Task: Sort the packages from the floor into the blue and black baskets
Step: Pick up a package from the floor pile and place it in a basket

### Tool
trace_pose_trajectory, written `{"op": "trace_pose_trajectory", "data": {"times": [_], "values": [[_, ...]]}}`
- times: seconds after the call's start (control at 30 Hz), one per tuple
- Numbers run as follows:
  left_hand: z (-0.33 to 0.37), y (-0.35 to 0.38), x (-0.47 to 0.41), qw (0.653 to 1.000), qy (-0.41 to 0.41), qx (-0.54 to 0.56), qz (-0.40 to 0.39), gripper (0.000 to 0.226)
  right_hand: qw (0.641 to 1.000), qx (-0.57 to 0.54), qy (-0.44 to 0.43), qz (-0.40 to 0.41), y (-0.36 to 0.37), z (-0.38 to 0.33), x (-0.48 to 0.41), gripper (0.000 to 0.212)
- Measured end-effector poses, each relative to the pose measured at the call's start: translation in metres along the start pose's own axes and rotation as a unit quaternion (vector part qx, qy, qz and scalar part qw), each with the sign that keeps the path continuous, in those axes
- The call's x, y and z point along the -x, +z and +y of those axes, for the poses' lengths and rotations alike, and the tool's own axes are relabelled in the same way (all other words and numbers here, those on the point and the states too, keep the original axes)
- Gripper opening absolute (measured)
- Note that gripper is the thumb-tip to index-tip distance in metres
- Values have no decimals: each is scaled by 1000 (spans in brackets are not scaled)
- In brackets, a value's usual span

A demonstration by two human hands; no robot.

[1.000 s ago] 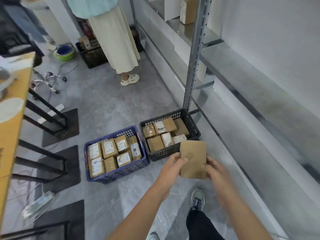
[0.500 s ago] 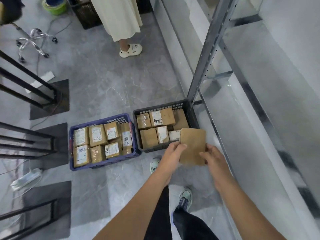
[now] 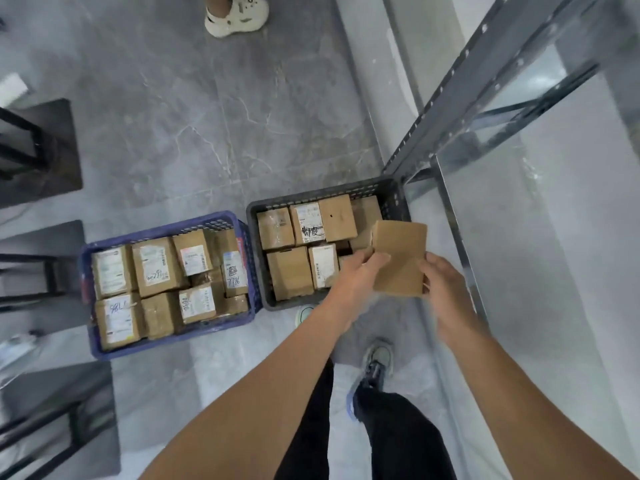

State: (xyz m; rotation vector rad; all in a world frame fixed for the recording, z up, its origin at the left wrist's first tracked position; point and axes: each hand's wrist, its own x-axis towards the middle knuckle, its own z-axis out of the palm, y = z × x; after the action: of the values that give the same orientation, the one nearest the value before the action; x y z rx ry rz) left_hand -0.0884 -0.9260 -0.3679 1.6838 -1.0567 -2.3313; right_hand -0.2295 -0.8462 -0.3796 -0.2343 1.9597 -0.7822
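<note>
Fig.: plain brown cardboard package point(image 3: 400, 258) held over the right side of black plastic mesh basket point(image 3: 391, 202), next to blue plastic mesh basket point(image 3: 166, 226). L hand point(image 3: 353, 271) pinches its left edge; R hand point(image 3: 446, 282) grips the right edge w/ curled fingers. Best: lower it flat, clear of the rim, then let go.

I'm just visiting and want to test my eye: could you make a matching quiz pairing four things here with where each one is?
Things:
1. blue basket
2. black basket
3. plain cardboard package
4. white clog

Places:
A. held between the left hand and right hand
B. at the view's top edge
C. beside the metal shelf post
D. left of the other basket

Pairs: 1-D, 2-C, 3-A, 4-B
</note>
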Motion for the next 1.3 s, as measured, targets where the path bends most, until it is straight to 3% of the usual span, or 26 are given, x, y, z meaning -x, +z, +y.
{"op": "trace_pose_trajectory", "data": {"times": [0.13, 0.23, 0.3, 0.6, 0.77, 0.9, 1.07, 1.17, 1.3], "values": [[-1, -4, -68, 1000, -25, -13, 8, 33, 999, -15, 26, 14, 10, 22, -80, 74], [-10, -4, -119, 998, -53, -12, 15, 30, 998, -18, 51, 14, 18, 36, -133, 41], [-16, -6, -152, 997, -69, -17, 22, 42, 998, -23, 57, 7, 27, 40, -164, 29], [-42, -2, -272, 993, -94, -45, 45, 51, 997, -6, 65, -35, 55, 63, -298, 38], [-46, 4, -326, 991, -90, -74, 62, 59, 996, -7, 75, -51, 72, 65, -349, 17], [-43, 7, -352, 990, -90, -77, 78, 64, 994, -14, 94, -61, 82, 70, -371, 17], [-52, 11, -372, 988, -86, -95, 91, 94, 993, -18, 91, -73, 91, 81, -386, 40], [-55, 13, -382, 985, -88, -109, 102, 91, 994, -20, 84, -73, 94, 85, -393, 41], [-51, 15, -378, 984, -72, -100, 125, 68, 994, -15, 73, -79, 96, 87, -398, 41]]}}
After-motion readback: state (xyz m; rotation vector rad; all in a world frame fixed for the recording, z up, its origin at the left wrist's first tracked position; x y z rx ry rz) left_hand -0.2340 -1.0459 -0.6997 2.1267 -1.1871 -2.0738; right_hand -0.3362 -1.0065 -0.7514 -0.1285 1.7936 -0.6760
